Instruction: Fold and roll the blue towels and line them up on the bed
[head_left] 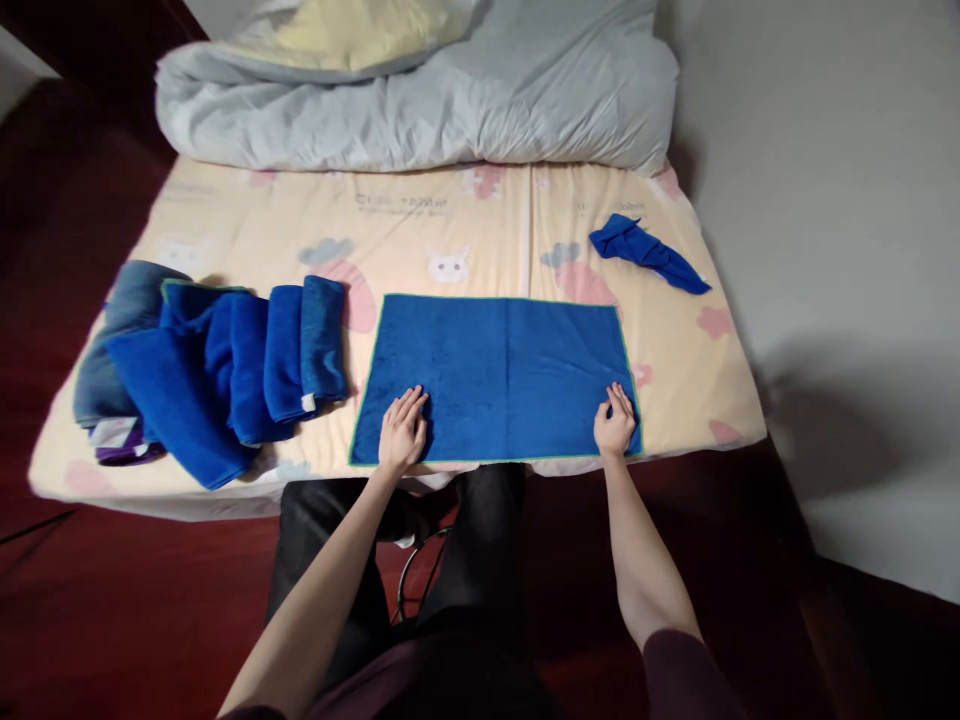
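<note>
A blue towel [491,370] with a thin green edge lies spread flat on the bed, its near side along the mattress edge. My left hand [403,432] rests on its near left part, fingers stretched out and pointing away from me. Near the right edge, my right hand [616,418] lies on the same towel with its fingers extended. Neither hand grips anything. A faint crease runs down the towel's middle.
Several folded blue towels [247,360] and folded denim [112,370] are heaped at the left. A crumpled blue cloth [649,255] lies at the far right. A rolled grey quilt [420,110] spans the back of the patterned bed [405,240]. A wall [847,250] stands at right.
</note>
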